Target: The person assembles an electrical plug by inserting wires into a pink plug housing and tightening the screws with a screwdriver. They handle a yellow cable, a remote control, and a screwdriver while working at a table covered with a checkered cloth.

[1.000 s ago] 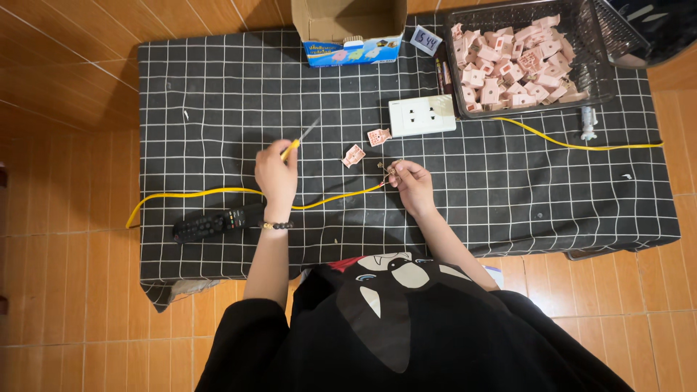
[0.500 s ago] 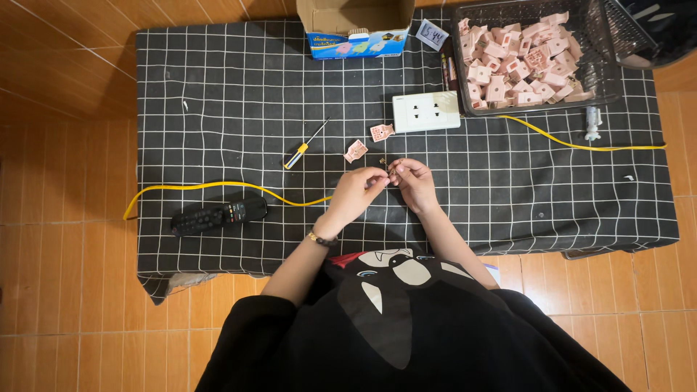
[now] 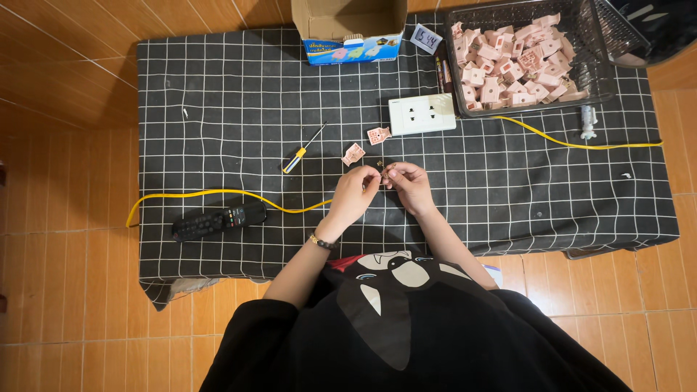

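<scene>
At table centre, left hand and right hand pinch one small part, with two pink pieces waiting at twelve o'clock.

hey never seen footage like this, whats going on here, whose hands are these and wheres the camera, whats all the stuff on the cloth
There is no machine: a person's two bare hands, filmed from a camera on their head looking down. The left hand and right hand meet over a black checked cloth, pinching something too small to identify. Nearby lie a yellow-handled screwdriver, two small pink parts, a white socket plate, a yellow cable and a black remote. Further back stand a cardboard box and a wire basket of pink parts.
</scene>
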